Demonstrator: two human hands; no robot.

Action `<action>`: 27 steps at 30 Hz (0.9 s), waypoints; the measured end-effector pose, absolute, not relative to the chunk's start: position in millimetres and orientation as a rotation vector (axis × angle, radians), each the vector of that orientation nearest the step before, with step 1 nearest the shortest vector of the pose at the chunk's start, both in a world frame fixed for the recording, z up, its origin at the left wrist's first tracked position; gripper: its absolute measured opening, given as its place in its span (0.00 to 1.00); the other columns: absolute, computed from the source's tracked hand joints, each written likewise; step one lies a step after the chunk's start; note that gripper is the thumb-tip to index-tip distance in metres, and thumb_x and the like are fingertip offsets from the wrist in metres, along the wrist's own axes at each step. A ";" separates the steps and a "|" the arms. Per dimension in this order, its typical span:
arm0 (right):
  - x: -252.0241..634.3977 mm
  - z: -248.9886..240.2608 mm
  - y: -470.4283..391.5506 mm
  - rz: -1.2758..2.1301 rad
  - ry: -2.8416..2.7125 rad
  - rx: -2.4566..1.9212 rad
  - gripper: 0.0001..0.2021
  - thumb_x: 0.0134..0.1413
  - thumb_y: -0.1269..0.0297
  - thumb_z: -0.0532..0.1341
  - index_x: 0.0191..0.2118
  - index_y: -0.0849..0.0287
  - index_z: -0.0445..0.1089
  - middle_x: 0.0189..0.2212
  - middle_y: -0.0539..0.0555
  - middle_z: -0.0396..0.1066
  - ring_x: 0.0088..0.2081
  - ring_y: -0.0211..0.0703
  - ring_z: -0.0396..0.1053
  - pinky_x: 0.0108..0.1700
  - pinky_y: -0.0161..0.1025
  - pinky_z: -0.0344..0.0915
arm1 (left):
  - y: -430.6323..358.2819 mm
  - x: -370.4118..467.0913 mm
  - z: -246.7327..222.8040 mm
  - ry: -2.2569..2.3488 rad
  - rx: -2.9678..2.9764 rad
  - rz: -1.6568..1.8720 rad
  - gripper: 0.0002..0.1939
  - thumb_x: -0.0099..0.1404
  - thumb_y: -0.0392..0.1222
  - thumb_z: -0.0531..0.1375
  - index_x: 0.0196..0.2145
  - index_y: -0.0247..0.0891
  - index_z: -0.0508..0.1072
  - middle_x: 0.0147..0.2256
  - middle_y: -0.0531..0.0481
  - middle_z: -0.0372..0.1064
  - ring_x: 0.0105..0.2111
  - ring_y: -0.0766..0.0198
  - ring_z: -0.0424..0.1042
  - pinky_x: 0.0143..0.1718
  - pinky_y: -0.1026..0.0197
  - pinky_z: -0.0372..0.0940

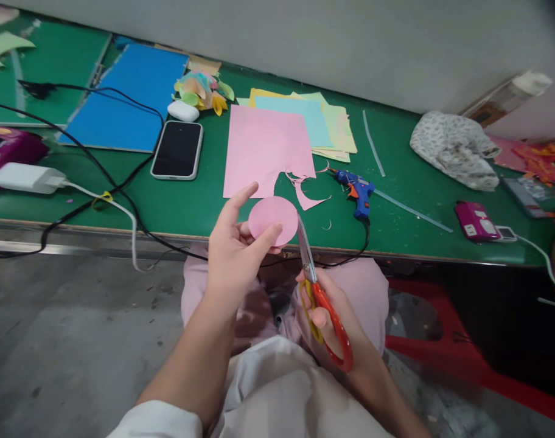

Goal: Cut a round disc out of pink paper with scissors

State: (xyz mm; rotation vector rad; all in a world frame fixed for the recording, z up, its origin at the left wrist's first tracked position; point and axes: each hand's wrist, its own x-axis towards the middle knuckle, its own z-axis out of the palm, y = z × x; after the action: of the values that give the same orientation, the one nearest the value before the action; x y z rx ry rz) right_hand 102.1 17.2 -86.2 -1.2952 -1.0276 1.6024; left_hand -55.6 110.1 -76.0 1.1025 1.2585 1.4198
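A round pink paper disc (271,220) is pinched between the thumb and fingers of my left hand (238,249), above the table's front edge. My right hand (335,310) holds scissors (335,325) with one red and one yellow handle, fingers through the loops. The blades point up and lie at the disc's right edge, looking nearly closed. Behind the disc, a pink sheet (268,146) with a curved cut-out rests on the green table (204,210). Curved pink scraps (307,193) lie at its lower right corner.
Coloured sheets (339,128) lie under the pink one. A blue glue gun (360,193) with its cable is at their right. Left are a phone (178,150), a white case (183,111), paper petals (202,91) and black cables (95,161). Farther right are a patterned cloth (451,149) and magenta device (475,221).
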 end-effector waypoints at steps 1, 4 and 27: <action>102.2 -87.0 16.6 1.602 -1.027 -1.293 0.36 0.42 0.27 0.65 0.46 0.52 0.64 0.26 0.44 0.52 0.26 0.38 0.45 0.28 0.38 0.45 | 110.3 -55.8 -76.2 1.250 1.103 1.423 0.37 0.54 0.40 0.71 0.60 0.41 0.67 0.35 0.51 0.79 0.26 0.65 0.78 0.26 0.66 0.77; 104.4 -90.6 16.8 1.598 -1.051 -1.300 0.36 0.42 0.27 0.64 0.47 0.52 0.64 0.25 0.44 0.51 0.26 0.38 0.45 0.28 0.38 0.44 | 111.4 -56.5 -77.0 1.221 1.087 1.442 0.38 0.53 0.41 0.72 0.60 0.39 0.67 0.35 0.51 0.79 0.26 0.65 0.78 0.25 0.66 0.77; 102.1 -75.9 16.4 1.583 -1.071 -1.317 0.38 0.43 0.26 0.63 0.51 0.49 0.66 0.33 0.48 0.60 0.28 0.40 0.54 0.32 0.40 0.56 | 106.2 -49.6 -72.9 1.177 1.047 1.417 0.35 0.53 0.37 0.71 0.58 0.38 0.68 0.24 0.59 0.76 0.20 0.67 0.77 0.26 0.67 0.77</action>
State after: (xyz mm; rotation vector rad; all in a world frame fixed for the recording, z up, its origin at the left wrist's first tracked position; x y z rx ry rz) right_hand 102.1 16.4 -75.9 -1.3168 -1.0713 1.5827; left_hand -49.6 106.2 -72.9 1.0472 1.1768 1.4172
